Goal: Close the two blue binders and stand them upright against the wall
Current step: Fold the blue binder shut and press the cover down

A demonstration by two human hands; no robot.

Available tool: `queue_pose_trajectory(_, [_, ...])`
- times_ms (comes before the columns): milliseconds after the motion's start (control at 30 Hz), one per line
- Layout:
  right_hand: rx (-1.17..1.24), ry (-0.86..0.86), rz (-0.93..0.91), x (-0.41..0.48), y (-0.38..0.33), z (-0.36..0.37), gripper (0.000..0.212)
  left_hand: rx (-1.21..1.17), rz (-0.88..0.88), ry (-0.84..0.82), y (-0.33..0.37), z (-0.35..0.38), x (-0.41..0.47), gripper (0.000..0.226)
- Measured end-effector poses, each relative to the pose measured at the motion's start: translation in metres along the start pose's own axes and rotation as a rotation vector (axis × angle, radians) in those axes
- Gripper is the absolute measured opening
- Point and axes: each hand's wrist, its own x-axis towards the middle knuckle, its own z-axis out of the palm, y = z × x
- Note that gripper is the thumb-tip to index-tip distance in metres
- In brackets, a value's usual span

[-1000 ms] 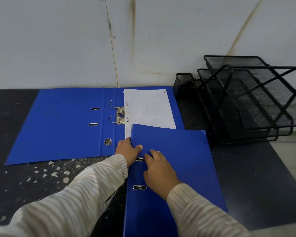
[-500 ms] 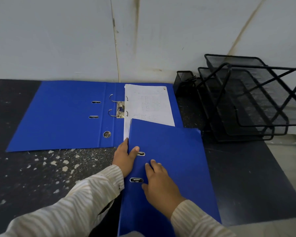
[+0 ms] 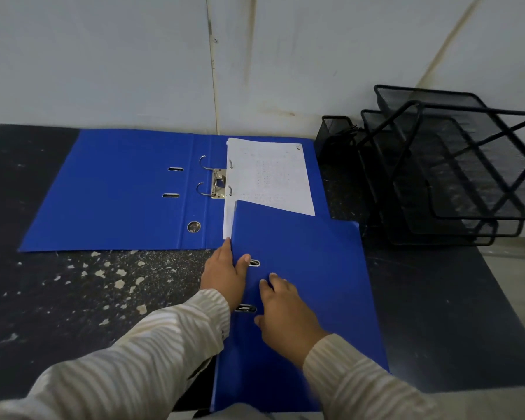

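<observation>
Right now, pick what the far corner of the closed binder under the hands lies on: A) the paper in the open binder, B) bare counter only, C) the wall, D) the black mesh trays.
A: the closed binder overlaps the lower part of the white paper filed in the open binder.

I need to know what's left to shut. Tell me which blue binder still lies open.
The far binder by the wall: covers spread flat, rings and paper exposed. The near binder under both hands is shut.

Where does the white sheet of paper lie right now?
The white sheet of paper lies on the open blue binder's right half, beside its metal rings, its lower corner under the closed blue binder.
</observation>
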Motion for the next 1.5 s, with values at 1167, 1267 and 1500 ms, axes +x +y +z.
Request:
queue_pose_trajectory(1167, [-0.109,-0.145,0.104,0.025,0.004,-0.003,0.076,-0.053,-0.092,-0.008,0.013,-0.006,0.023,0.055])
queue_pose_trajectory(1267, [-0.125,-0.128,0.092,0.024,0.004,-0.002,0.074,-0.125,-0.110,-0.096,0.010,-0.012,0.027,0.065])
queue_pose_trajectory(1500, [-0.155,-0.124,0.063,0.021,0.004,-0.005,0.073,-0.021,-0.095,-0.392,0.003,-0.032,0.042,0.089])
